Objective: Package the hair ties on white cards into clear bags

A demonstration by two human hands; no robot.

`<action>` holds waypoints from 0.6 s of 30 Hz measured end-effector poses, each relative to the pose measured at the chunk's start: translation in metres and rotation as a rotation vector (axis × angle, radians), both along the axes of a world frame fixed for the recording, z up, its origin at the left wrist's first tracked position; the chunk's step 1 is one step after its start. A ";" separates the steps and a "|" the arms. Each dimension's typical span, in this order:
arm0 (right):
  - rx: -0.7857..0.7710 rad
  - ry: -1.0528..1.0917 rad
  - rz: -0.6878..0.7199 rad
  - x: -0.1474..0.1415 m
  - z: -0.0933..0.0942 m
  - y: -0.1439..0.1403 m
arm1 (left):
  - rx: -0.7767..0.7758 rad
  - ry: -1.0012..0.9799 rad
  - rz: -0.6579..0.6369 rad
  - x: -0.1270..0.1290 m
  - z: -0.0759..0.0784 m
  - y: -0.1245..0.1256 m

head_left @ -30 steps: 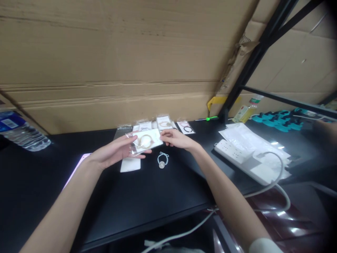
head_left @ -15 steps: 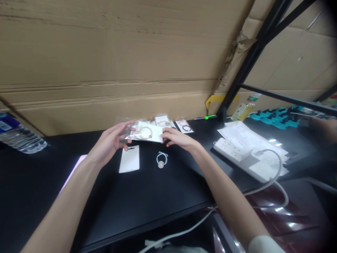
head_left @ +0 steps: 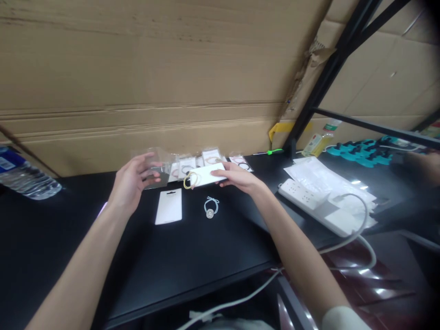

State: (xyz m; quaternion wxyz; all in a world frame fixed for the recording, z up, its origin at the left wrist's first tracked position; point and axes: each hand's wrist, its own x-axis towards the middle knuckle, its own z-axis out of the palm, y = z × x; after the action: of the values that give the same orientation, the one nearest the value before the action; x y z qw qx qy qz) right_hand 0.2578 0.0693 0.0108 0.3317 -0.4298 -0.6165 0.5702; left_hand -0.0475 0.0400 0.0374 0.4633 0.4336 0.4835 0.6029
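My right hand [head_left: 235, 176] pinches a white card [head_left: 207, 174] by its right end. A yellow hair tie [head_left: 188, 180] hangs at the card's left end. To the left, my left hand [head_left: 132, 178] has its fingers closed on a clear plastic bag [head_left: 156, 167], which looks see-through and partly hidden behind the fingers. Below the hands a blank white card [head_left: 169, 207] with a hanging slot lies flat. Beside it rests a light blue hair tie [head_left: 211, 207] with a bow and a round silvery charm.
Several bagged hair ties on cards [head_left: 210, 156] lie against the cardboard wall [head_left: 137, 91]. A water bottle [head_left: 25, 176] lies at left. On the right are a power strip [head_left: 302, 197], plastic bags [head_left: 319, 176], a black frame and another person's hand [head_left: 424, 165].
The white card with the yellow hair tie has come out of its clear bag. My left hand has moved left with the bag; my right hand keeps the card.
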 end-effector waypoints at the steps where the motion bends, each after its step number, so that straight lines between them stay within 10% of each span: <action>1: -0.022 -0.018 0.016 0.003 0.001 0.000 | 0.001 -0.019 0.035 -0.001 -0.001 0.001; 18: 0.168 -0.067 0.008 -0.028 -0.007 -0.010 | -0.013 0.069 0.401 -0.005 -0.023 0.013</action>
State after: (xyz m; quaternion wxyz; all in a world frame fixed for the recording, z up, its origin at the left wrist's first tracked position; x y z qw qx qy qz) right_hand 0.2295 0.0596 0.0034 0.3437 -0.4169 -0.6746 0.5030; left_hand -0.0522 0.0528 0.0142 0.3201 0.3461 0.5795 0.6648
